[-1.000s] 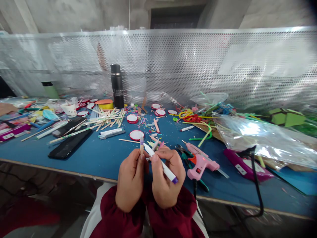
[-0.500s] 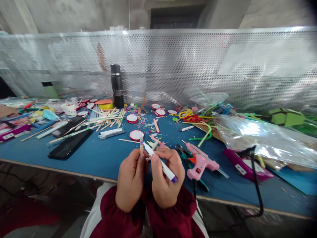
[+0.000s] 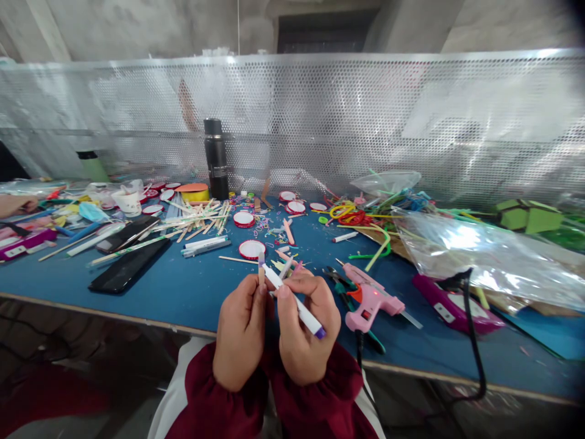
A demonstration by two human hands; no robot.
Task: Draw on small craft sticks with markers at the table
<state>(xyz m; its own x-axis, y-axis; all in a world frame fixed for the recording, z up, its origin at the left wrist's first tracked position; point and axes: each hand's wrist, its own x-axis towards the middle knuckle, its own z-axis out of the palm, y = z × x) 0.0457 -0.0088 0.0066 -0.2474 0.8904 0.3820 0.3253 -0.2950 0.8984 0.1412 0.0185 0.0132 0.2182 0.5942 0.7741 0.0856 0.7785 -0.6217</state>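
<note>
My left hand [image 3: 241, 332] is closed round a small wooden stick [image 3: 261, 268] that stands upright, its top tinted purple. My right hand [image 3: 305, 332] grips a white marker with a purple end [image 3: 297, 305], its tip laid against the stick. Both hands hover over the near edge of the blue table [image 3: 192, 292], in front of my dark red sleeves.
A pink glue gun [image 3: 371, 299] lies right of my hands, with a purple one [image 3: 450, 305] and a black cable beyond. A black phone [image 3: 128, 268], wooden sticks, red-rimmed lids [image 3: 251, 249], a black bottle [image 3: 216, 158] and plastic bags crowd the table. Another person's hand [image 3: 16, 204] shows far left.
My right hand has shifted the marker slightly along the stick. The other person's hand at the far left has moved a little.
</note>
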